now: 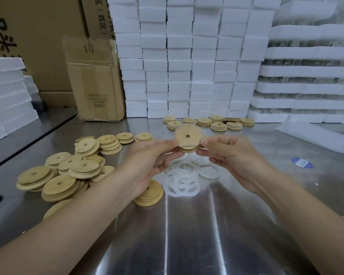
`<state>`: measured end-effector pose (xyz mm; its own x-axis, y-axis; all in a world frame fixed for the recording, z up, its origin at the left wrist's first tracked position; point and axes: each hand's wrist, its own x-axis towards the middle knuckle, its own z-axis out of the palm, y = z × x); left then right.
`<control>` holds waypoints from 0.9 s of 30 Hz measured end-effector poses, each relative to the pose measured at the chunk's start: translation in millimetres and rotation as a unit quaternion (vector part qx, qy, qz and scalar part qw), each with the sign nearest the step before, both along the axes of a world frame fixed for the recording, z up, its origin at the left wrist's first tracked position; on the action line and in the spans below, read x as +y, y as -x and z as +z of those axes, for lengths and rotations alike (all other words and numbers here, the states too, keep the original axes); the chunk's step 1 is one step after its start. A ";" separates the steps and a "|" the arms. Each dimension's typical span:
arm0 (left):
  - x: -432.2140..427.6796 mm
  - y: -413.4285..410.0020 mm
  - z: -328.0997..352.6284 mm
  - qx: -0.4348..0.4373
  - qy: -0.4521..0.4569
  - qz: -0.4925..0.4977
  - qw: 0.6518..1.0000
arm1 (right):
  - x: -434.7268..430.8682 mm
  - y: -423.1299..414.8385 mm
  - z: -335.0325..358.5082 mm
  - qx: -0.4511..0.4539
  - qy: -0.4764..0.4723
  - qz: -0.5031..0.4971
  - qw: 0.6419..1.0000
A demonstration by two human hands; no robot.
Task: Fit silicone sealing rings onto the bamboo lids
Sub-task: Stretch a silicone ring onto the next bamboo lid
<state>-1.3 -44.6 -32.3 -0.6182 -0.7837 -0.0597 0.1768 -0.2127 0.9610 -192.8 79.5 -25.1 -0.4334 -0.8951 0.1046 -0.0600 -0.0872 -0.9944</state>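
Observation:
A round bamboo lid with a centre hole is held up above the steel table, tilted toward me. My left hand pinches its left edge and my right hand pinches its right edge. A translucent silicone ring is stretched partly around the lid's stepped rim. Below the hands lies a loose heap of silicone rings. A pile of bare bamboo lids spreads over the table's left side, one lid under my left wrist.
A row of bamboo lids sits at the back of the steel table. White foam boxes are stacked behind, cardboard cartons at back left, foam slabs at far left. A blue sticker lies at right.

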 end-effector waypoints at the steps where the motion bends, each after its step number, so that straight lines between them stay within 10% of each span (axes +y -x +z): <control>1: 0.7 -0.2 0.3 0.004 0.004 0.001 1.000 | 0.7 -1.4 0.5 -0.005 0.003 -0.003 1.000; 27: 24.6 5.4 -1.4 -0.029 0.056 0.053 0.997 | -6.7 -19.8 -7.3 -0.083 0.001 -0.062 0.995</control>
